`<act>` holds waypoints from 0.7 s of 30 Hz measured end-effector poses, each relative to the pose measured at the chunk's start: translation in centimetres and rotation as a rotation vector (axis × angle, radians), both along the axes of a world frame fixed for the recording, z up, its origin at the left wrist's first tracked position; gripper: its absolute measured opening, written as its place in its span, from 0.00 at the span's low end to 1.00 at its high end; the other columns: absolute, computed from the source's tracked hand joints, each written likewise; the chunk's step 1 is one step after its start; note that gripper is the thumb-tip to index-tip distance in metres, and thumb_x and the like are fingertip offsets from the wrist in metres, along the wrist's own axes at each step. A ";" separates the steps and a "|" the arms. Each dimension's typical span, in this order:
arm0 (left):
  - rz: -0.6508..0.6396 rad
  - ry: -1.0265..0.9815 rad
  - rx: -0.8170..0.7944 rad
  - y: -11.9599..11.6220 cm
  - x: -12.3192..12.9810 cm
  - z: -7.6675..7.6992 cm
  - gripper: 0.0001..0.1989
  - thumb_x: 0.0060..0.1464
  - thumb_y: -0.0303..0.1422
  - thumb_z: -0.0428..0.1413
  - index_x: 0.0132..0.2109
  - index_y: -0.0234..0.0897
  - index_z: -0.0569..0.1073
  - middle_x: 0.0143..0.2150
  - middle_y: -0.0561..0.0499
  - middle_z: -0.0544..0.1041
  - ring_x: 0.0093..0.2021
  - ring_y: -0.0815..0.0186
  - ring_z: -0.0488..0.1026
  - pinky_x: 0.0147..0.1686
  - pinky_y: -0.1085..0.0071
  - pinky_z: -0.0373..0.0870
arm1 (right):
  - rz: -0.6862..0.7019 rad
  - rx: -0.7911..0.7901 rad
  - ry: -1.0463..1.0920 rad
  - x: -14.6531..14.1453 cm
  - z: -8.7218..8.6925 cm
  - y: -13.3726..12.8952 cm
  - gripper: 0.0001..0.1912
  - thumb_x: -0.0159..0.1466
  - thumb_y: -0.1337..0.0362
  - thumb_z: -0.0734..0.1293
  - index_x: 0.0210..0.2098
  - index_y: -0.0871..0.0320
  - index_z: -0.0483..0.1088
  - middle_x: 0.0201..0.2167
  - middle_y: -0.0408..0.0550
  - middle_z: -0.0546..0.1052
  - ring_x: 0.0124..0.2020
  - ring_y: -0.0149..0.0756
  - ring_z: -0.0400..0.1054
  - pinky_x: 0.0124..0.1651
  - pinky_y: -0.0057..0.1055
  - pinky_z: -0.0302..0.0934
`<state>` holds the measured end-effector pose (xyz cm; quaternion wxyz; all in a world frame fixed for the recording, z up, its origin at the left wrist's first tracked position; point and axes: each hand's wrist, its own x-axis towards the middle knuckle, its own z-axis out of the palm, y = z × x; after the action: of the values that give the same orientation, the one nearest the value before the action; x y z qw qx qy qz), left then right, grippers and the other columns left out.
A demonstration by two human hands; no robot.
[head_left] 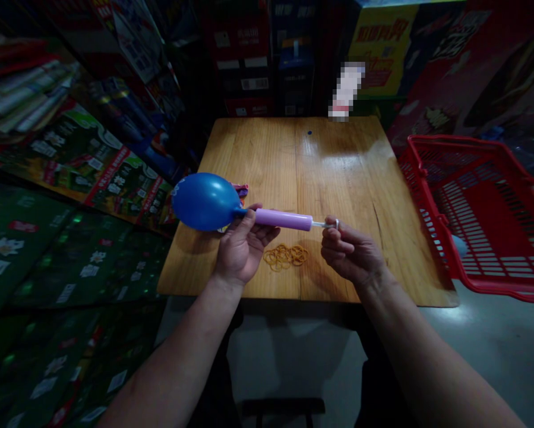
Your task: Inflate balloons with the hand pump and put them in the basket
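Note:
A partly inflated blue balloon (208,201) sits on the nozzle end of a purple balloon pump (284,219), off to the left. My left hand (242,246) is closed around that end, its thumb over the balloon's neck. At the other end, my right hand (349,246) grips the pump's white handle (333,223), with a short length of the rod showing. Below the pump lies a loose pile of yellowish rubber bands (287,256) on the wooden table (338,172). Several uninflated balloons (242,190) are partly hidden behind the blue one.
A red shopping basket (484,214) stands at the table's right side, with a pale blue round thing (459,245) showing through it. Green cartons (66,255) are stacked along the left. More boxes (244,59) line the back. A small dark blue dot (310,132) lies near the far edge.

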<state>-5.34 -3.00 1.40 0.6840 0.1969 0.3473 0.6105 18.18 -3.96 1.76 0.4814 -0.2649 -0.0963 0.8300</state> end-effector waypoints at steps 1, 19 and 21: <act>0.031 0.012 0.013 0.2 -0.5 0.1 0.12 0.59 0.38 0.62 0.48 0.41 0.78 0.46 0.47 0.82 0.49 0.59 0.79 0.52 0.59 0.74 | -0.034 0.002 -0.009 0.4 0.3 0.1 0.06 0.68 0.71 0.63 0.38 0.58 0.72 0.24 0.37 0.71 0.15 0.18 0.50 0.19 0.17 0.54; -0.025 -0.012 -0.047 -0.7 1.6 -0.4 0.12 0.59 0.37 0.62 0.48 0.41 0.77 0.46 0.45 0.82 0.47 0.60 0.79 0.47 0.62 0.76 | 0.015 0.014 0.096 -1.3 -1.1 -0.5 0.06 0.65 0.70 0.68 0.42 0.61 0.71 0.25 0.38 0.74 0.16 0.18 0.55 0.21 0.17 0.57; -0.027 -0.007 -0.039 -0.4 1.1 -0.5 0.12 0.58 0.37 0.62 0.48 0.40 0.78 0.45 0.46 0.82 0.45 0.61 0.79 0.47 0.63 0.76 | 0.031 0.016 0.076 -1.0 -0.8 -0.4 0.05 0.65 0.71 0.67 0.41 0.61 0.72 0.25 0.39 0.74 0.16 0.18 0.55 0.21 0.17 0.56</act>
<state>-4.29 -3.41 0.94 0.6972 0.1862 0.3539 0.5950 17.21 -4.36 0.91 0.4739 -0.2279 -0.0885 0.8459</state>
